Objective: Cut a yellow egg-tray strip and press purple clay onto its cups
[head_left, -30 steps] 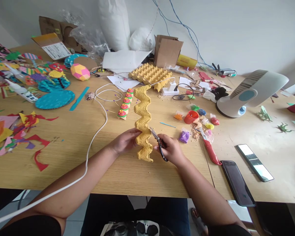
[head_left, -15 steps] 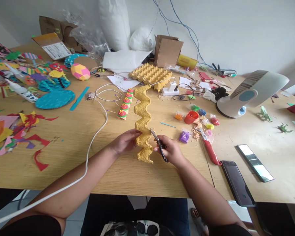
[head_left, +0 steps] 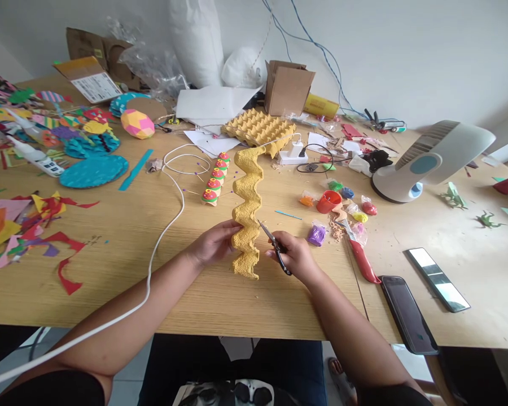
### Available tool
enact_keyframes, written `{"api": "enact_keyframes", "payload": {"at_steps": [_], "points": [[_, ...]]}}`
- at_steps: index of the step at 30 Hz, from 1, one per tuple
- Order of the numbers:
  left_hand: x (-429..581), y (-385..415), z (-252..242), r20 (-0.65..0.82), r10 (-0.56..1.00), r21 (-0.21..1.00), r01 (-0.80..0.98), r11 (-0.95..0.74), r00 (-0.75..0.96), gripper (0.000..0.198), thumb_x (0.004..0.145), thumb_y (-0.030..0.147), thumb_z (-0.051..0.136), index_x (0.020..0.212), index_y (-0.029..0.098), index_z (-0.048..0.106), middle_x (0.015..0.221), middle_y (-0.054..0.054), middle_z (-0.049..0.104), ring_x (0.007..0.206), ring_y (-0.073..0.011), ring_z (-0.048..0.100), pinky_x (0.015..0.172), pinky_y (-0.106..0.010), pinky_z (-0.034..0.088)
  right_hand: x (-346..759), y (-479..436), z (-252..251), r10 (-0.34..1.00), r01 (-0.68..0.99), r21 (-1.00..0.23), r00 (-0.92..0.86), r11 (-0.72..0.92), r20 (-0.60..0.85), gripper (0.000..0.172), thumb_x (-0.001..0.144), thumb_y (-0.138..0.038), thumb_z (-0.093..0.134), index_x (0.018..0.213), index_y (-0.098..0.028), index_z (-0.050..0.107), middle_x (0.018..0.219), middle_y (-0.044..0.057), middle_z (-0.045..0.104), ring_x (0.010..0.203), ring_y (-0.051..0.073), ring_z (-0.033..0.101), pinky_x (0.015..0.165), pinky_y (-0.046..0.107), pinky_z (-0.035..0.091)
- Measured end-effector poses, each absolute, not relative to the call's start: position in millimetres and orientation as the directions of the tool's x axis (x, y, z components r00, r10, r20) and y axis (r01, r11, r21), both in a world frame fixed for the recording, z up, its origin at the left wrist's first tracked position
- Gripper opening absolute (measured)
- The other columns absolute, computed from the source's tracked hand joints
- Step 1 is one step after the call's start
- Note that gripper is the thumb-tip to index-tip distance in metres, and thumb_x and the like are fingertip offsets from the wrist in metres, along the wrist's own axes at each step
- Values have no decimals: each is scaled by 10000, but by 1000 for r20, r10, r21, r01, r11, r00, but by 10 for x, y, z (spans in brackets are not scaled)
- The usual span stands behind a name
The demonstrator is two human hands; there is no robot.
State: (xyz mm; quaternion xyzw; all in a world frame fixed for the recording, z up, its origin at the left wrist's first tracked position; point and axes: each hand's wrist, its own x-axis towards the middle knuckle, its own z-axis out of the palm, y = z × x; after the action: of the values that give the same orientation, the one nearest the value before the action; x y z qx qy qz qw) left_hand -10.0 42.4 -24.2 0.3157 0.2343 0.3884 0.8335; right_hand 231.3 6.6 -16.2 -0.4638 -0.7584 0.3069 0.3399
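Note:
A long wavy strip of yellow egg-carton [head_left: 248, 203] lies lengthwise on the wooden table [head_left: 254, 304] in front of me. My left hand [head_left: 214, 243] grips its near part from the left, fingers closed on the edge. My right hand [head_left: 295, 258] holds small black-handled scissors [head_left: 274, 247], their blades touching the strip's right edge. The rest of the yellow egg tray [head_left: 258, 128] sits beyond the strip's far end.
Painted carton cups [head_left: 215, 179] stand in a row left of the strip. A white cable [head_left: 161, 237] crosses the table. Clay pieces and a red cup [head_left: 329, 201], a red-handled knife [head_left: 363, 260], two phones [head_left: 408, 313], a white fan [head_left: 432, 160] and paper scraps [head_left: 29, 223] lie around.
The strip has turned slightly, its near end swinging left and up off the table. The scissors stay at its right edge.

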Motion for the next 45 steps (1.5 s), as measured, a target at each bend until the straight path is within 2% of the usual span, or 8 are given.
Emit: {"api": "enact_keyframes", "payload": {"at_steps": [7,13,18,23,32,37,40,45], "points": [[-73,405,-156,-123,804,759,-467,454,582,228,845,283,722,1033,156,731,889,-59,709,833,-190,669,740,-282,508,2314,79,-179,958,508,-813,-175,284,225,319,855,-508,683,949,-207,637,686,-12,584,593,132,503,561,243,387],[-70,441,-283,-115,776,825,-375,422,620,291,822,339,758,1074,195,750,994,-75,737,911,-219,681,808,-307,506,2327,99,-158,969,311,-919,-137,241,207,322,894,-482,623,1059,-212,561,791,-4,575,696,144,519,656,266,440],[-65,436,-279,-142,744,893,-240,381,653,329,828,344,762,1126,206,740,988,-80,720,862,-200,653,756,-303,483,2310,115,-147,977,103,-975,-110,194,183,348,942,-521,546,1103,-217,499,840,35,645,720,156,551,699,302,479],[-18,392,-223,-127,684,928,-157,337,718,362,824,320,776,1146,171,703,999,-109,715,862,-203,656,711,-299,481,2308,134,-238,979,-63,-983,-99,170,176,441,853,-524,687,1124,-246,478,999,59,632,783,165,598,701,309,506],[13,375,-266,-142,649,926,-132,354,747,401,763,309,841,1089,142,678,952,-97,738,849,-193,692,766,-311,534,2261,108,-228,985,-315,-947,-134,63,110,443,766,-411,803,1069,-235,532,819,-22,530,650,114,498,628,267,448],[12,345,-219,-101,640,915,-182,361,762,354,756,241,845,1057,140,689,937,-96,748,832,-197,705,753,-320,554,2246,93,-171,978,-322,-946,-187,31,96,368,748,-450,801,923,-224,570,736,-15,531,656,146,504,623,291,438],[-3,330,-205,-89,643,908,-203,366,761,364,746,230,851,1065,150,695,937,-96,752,823,-199,711,730,-318,560,2221,81,-126,974,-311,-950,-205,32,100,415,723,-502,800,963,-236,590,752,-6,557,663,163,528,615,301,456],[-34,331,-213,-61,672,911,-234,339,738,316,800,334,810,1038,146,724,932,-111,751,812,-204,707,716,-330,554,2187,68,-67,977,-331,-943,-192,20,88,458,713,-509,791,1039,-250,599,768,1,584,656,173,549,613,313,478]]}}
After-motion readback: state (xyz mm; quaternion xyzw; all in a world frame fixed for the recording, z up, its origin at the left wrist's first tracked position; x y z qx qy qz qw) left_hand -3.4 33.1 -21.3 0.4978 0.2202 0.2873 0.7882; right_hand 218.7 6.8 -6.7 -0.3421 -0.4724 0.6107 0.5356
